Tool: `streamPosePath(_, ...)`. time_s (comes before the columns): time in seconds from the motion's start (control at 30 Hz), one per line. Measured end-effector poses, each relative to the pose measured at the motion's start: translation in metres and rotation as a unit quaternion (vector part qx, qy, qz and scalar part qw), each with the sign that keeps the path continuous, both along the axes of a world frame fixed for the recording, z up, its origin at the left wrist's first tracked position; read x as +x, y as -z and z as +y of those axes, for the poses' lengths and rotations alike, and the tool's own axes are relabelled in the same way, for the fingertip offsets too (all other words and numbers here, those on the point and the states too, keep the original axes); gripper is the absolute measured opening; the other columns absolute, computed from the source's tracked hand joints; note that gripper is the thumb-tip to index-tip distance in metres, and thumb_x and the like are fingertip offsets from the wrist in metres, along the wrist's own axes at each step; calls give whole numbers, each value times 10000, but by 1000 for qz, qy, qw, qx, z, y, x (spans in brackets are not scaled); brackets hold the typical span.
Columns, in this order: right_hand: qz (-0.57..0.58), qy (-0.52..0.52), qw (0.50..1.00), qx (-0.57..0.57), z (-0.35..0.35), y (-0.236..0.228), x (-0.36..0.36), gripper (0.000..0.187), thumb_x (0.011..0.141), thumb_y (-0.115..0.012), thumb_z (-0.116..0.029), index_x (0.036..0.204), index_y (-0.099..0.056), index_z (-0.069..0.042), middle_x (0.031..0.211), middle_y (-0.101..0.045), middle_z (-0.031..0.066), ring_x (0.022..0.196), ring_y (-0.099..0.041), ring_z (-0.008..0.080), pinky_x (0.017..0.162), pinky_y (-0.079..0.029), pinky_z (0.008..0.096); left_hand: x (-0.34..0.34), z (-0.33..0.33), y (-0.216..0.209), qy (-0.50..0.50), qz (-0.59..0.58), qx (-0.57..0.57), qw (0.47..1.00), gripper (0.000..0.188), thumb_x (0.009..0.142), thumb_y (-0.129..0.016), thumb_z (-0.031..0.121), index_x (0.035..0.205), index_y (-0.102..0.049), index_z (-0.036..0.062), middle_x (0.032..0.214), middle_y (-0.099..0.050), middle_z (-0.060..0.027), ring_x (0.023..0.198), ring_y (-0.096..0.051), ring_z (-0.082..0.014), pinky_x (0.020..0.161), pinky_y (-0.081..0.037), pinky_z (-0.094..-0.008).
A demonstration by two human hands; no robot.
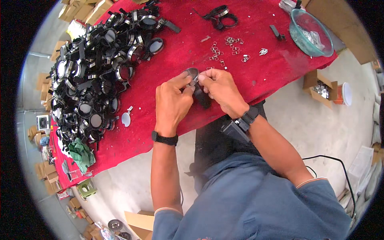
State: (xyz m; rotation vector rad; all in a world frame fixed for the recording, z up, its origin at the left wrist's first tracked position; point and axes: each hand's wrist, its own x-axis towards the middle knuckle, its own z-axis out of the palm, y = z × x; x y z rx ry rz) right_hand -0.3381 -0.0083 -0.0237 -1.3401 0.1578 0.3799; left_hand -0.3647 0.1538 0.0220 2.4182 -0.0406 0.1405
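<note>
Over the red cloth, my left hand (173, 98) grips a round, silver-rimmed watch (193, 74) by its edge. A dark strap hangs from it between my hands. The fingers of my right hand (222, 89) are pinched together against the watch's right side; whether they hold a small part there is hidden. Just beyond my hands lie several small metal buckle-like loops (216, 51) and a few thin white pieces (263, 51). To the left rises a large heap of similar watches (96, 76) with black straps.
A teal plastic bowl (295, 38) with clear bags stands at the far right. Two black-strapped watches (220, 17) lie at the back. Near the left corner is a green cloth (82, 155); a round disc (126, 119) lies beside the heap. An open box (320, 89) sits below the right edge.
</note>
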Motion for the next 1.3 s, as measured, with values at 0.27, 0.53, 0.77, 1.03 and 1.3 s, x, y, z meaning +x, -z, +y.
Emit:
streamPosePath(0.27, -33, 10, 997, -66, 4, 10, -2, 252, 1032, -712, -198, 1025, -770, 47, 838, -752, 70, 740, -666, 138, 679, -539, 343, 0, 3, 4, -2, 7, -16, 1000, 346, 878, -758, 52, 1220, -790, 7, 1284, -772, -177, 1088, -794, -262, 968, -597, -335)
streamPosePath(0.53, -45, 26, 994, -98, 10, 20, 1, 276, 1015, -715, -227, 995, -775, 41, 808, -751, 101, 740, -686, 171, 686, -545, 389, 1, 2, 4, 3, -1, -13, 1000, 343, 885, -747, 66, 1220, -787, 3, 1297, -766, -178, 1099, -792, -271, 978, -593, -336)
streamPosePath(0.77, -48, 10, 994, -100, 9, 17, 0, 245, 1051, -683, -203, 1023, -743, 33, 835, -698, 35, 737, -609, 108, 650, -494, 319, 1, 1, 2, -5, 17, -20, 1000, 351, 885, -755, 63, 1227, -784, -9, 1297, -767, -186, 1112, -787, -262, 990, -590, -340)
streamPosePath(1.03, -60, 5, 991, -118, 10, 19, 0, 245, 1065, -667, -197, 1042, -735, 37, 865, -703, 11, 767, -605, 85, 659, -502, 304, 0, -2, 0, -10, 2, -39, 999, 323, 864, -732, 76, 1168, -799, -11, 1273, -751, -216, 1077, -785, -356, 960, -604, -383)
streamPosePath(1.3, -104, 46, 981, -159, 13, 22, -2, 303, 990, -716, -271, 984, -790, 22, 884, -771, 227, 845, -765, 352, 796, -576, 475, 0, -3, -1, -18, 18, -27, 999, 347, 874, -746, 62, 1209, -787, -19, 1286, -760, -204, 1123, -778, -295, 1007, -584, -360)
